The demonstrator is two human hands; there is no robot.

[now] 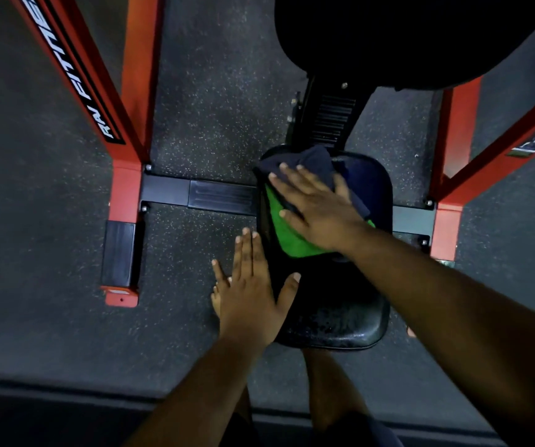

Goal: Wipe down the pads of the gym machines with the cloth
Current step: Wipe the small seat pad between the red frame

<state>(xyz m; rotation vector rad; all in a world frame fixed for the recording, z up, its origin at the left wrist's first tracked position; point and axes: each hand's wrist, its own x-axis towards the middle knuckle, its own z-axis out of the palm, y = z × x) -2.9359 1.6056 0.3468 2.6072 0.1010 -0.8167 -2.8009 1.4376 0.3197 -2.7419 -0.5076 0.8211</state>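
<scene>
Green-and-navy microfibre cloth (pixel 295 221) lies spread on the far half of the black vinyl seat pad (pixel 333 304), pressed flat under the right hand (pixel 320 208), fingers splayed and not gripping. The left hand (pixel 253 295) is open too, holding nothing, its palm braced on the pad's near left edge. To wipe well, I would keep even pressure and overlap strokes toward the near edge, which looks speckled. No containers are in view.
</scene>
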